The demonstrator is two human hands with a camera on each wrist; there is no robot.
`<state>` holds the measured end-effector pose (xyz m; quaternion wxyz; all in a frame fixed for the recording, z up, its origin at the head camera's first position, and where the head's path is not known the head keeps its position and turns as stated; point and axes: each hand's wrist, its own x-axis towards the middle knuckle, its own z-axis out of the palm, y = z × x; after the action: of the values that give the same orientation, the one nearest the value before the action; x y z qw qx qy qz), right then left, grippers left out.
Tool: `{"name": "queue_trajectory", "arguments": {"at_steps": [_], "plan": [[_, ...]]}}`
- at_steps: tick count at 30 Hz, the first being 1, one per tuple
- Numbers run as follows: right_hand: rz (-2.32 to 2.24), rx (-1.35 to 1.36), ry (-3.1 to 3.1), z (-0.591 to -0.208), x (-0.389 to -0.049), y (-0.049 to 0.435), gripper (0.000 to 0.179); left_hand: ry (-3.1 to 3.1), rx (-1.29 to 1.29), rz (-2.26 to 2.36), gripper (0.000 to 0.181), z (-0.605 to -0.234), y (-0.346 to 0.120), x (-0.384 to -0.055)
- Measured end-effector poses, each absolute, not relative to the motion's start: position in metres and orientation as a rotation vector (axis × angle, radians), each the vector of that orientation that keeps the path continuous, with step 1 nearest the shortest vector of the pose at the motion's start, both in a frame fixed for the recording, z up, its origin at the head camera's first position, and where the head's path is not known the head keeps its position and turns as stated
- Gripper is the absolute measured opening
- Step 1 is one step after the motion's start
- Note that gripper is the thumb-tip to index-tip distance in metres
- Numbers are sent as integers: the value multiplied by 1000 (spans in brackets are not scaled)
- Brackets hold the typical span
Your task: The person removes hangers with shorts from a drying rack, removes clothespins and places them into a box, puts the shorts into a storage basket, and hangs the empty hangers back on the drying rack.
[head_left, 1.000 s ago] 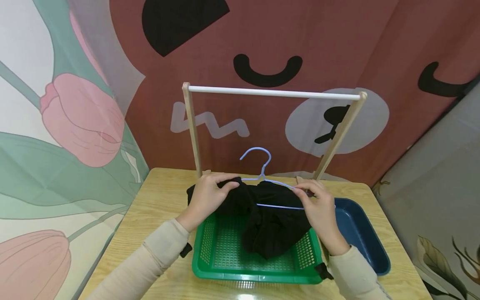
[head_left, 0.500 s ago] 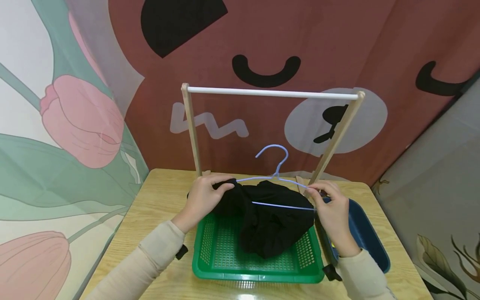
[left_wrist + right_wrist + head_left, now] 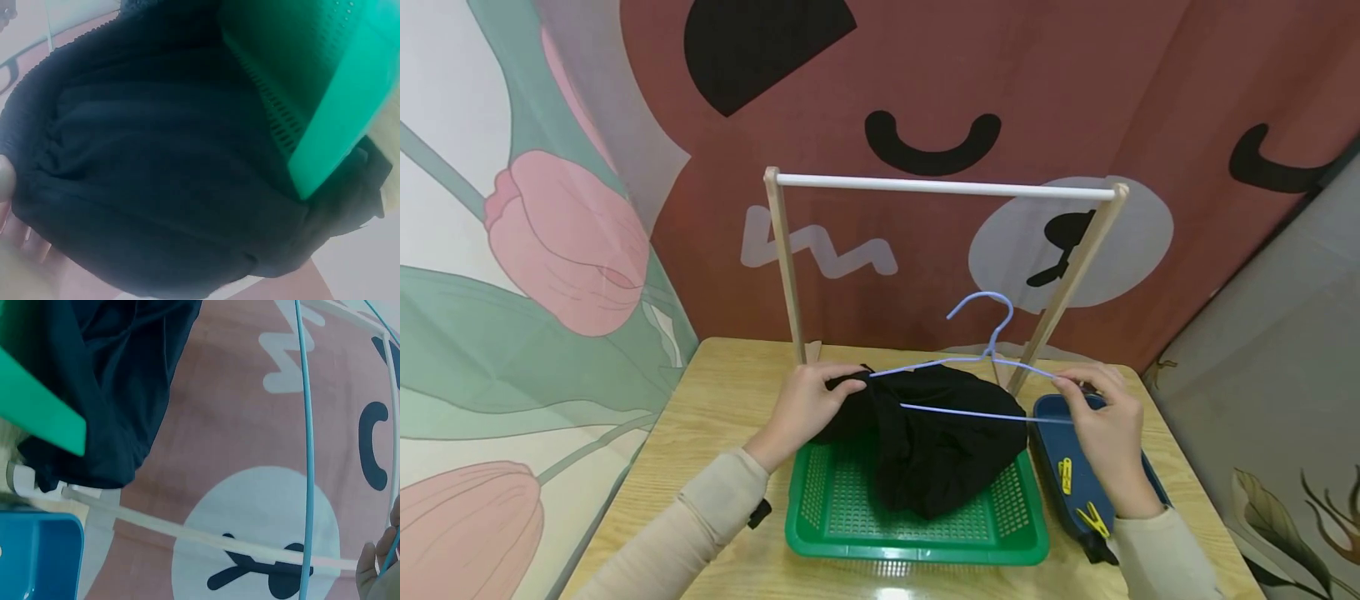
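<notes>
My left hand (image 3: 805, 408) pinches a black garment (image 3: 940, 467) at its upper left edge. Close up in the left wrist view, that garment has a gathered, elastic-looking edge (image 3: 28, 94) beside my thumb. A light blue clothes hanger (image 3: 951, 410) lies across the cloth, hook upward, its left end hidden in the garment. At the hanger's right shoulder, my right hand (image 3: 1105, 433) pinches the thin bar between thumb and fingers. The hanger's lower bar (image 3: 307, 456) runs clear of the cloth in the right wrist view. The garment droops in folds over a green basket (image 3: 917, 552).
A wooden rack with a white rail (image 3: 947, 185) stands at the back of the table (image 3: 730, 392). To the right of the basket is a dark blue tray (image 3: 1086, 479), holding yellow clothespins (image 3: 1065, 477). A patterned curtain (image 3: 925, 267) hangs behind.
My right hand has moved right with the hanger, whose hook has shifted the same way. More of the left shoulder shows outside the cloth. The yellow clothespins have come into view.
</notes>
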<state>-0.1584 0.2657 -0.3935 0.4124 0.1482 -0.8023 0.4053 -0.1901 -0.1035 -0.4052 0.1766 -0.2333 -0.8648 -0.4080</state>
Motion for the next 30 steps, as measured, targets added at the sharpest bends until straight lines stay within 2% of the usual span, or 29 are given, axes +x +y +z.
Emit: {"name": "queue_trajectory", "arguments": {"at_steps": [11,22,30], "plan": [[925,311,-1991,-391,-151,289,11,-2522,-566,-1191,21,-415,-113,-192],[933,208,-1959,-388,-140,311,13,-2714,-445,-1144,22,-416,-116,-190],[910,158,-1996,-395,-136,316,12,-2920,-585,-1148,20,-420,-100,-181]]}}
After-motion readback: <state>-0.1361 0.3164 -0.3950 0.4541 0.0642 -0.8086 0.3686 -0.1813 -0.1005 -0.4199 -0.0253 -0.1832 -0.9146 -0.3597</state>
